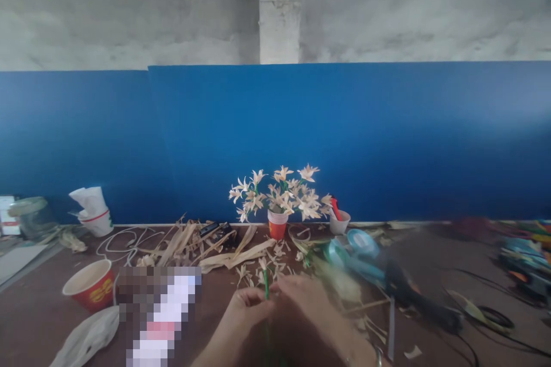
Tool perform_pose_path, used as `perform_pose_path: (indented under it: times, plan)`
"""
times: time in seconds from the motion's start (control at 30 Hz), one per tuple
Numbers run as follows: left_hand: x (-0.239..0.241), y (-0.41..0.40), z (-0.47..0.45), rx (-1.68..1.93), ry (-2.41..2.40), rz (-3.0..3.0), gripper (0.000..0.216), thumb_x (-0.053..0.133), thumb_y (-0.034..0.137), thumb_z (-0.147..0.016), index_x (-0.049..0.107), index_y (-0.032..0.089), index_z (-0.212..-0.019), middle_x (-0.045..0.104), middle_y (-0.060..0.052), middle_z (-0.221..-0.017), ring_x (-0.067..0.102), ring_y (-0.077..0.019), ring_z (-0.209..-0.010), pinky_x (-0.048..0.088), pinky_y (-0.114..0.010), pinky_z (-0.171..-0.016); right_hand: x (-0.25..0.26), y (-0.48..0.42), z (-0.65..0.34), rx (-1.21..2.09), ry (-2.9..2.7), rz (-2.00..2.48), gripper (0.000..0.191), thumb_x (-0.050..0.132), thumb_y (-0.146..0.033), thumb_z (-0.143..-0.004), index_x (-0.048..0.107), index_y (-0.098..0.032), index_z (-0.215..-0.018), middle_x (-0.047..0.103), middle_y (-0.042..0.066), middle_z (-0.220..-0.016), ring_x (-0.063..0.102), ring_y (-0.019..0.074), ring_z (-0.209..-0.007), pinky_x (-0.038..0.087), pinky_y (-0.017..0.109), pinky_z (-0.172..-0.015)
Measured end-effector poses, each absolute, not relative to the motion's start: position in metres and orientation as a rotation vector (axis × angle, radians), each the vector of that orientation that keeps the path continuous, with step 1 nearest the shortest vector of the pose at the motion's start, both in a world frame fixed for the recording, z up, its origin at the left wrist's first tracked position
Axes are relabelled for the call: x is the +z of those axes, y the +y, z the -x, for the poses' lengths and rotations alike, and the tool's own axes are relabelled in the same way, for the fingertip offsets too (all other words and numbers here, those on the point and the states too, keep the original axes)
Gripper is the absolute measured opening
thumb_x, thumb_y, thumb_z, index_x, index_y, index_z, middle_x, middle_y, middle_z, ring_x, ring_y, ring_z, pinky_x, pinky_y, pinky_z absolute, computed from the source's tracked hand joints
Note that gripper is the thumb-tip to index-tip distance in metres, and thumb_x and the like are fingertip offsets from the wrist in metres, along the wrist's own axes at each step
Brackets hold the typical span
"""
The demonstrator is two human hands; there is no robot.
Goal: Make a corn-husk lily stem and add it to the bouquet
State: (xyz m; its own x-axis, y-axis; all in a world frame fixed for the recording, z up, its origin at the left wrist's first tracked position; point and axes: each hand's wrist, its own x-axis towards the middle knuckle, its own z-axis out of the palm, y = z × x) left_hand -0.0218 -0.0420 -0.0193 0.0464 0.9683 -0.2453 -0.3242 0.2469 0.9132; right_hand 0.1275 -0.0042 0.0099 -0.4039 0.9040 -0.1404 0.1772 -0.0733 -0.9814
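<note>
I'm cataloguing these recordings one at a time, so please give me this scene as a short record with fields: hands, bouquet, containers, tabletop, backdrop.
Left hand: pinching a green stem topped by a pale flower
Right hand: close beside the stem; contact unclear
Bouquet: pale flowers in a red-and-white cup, beyond the hands
Other containers: red paper tub with yellow marking, at left; white cup holding a red item
Tabletop: brown, strewn with dried husk-like strips
Backdrop: blue partition, grey wall above

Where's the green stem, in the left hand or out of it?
In: the left hand pinches the green stem, which shows above it with a pale flower on top.
</note>
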Motion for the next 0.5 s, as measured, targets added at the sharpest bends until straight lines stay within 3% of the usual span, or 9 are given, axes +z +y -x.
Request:
perform_pose_path:
  times: [0.2, 0.3, 0.5]
  plan:
    - [-0.008, -0.039, 0.019, 1.139, 1.202, -1.052, 0.033, 0.080, 0.037, -0.046, 0.060, 0.014, -0.060, 0.051, 0.006, -0.041, 0.042, -0.0082, -0.040, 0.030, -0.021, -0.044, 0.044, -0.005, -0.115, 1.619, -1.336, 1.232, 0.015, 0.069, -0.030, -0.059, 0.061, -0.017, -0.059, 0.053, -0.006, -0.049, 0.044, 0.0083, -0.049, 0.031, 0.020, -0.050]
    - [0.001, -0.032, 0.024, 1.122, 1.190, -1.058, 0.033, 0.076, 0.040, -0.053, 0.055, 0.015, -0.057, 0.052, 0.005, -0.042, 0.042, -0.0076, -0.041, 0.028, -0.020, -0.044, 0.045, 0.004, -0.119, 1.650, -1.326, 1.125, 0.021, 0.072, -0.034, -0.058, 0.061, -0.016, -0.057, 0.052, -0.005, -0.049, 0.042, 0.0076, -0.048, 0.031, 0.020, -0.050]
    - [0.025, -0.018, 0.021, 1.006, 0.915, -0.860, 0.027, 0.077, 0.031, -0.051, 0.060, 0.013, -0.062, 0.060, 0.001, -0.053, 0.049, -0.0084, -0.048, 0.035, -0.021, -0.052, 0.047, 0.014, -0.137, 1.653, -1.313, 0.953, 0.031, 0.069, -0.045, -0.064, 0.067, -0.016, -0.075, 0.061, -0.001, -0.065, 0.049, 0.0089, -0.053, 0.032, 0.020, -0.049]
